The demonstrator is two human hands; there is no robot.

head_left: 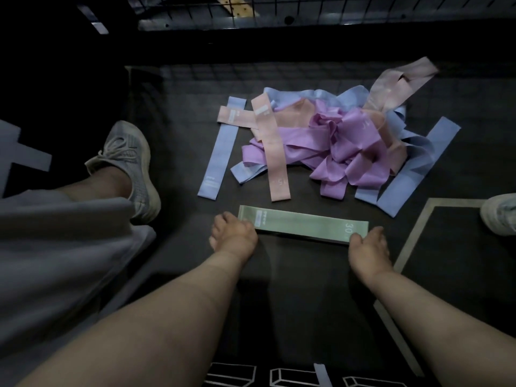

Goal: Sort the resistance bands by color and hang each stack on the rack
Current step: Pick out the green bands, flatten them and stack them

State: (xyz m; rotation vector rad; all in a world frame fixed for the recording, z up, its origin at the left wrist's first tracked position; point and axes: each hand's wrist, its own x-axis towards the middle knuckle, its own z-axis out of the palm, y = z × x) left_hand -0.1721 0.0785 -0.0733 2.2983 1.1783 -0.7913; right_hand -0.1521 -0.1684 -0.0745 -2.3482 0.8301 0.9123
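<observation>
A flat stack of green bands (303,222) lies crosswise on the dark floor mat just in front of me. My left hand (233,233) grips its left end with curled fingers. My right hand (368,243) holds its right end, beside the printed "30". Beyond the stack sits a loose heap of purple bands (343,148), pink bands (275,160) and blue bands (219,152), tangled together. One blue band and one pink band lie flat at the heap's left side. A wire grid rack (279,12) stands at the far edge.
My left leg with a grey sneaker (131,163) is bent at the left, close to the blue band. Another white shoe (499,216) shows at the right edge. A pale line (413,233) marks the mat at the right.
</observation>
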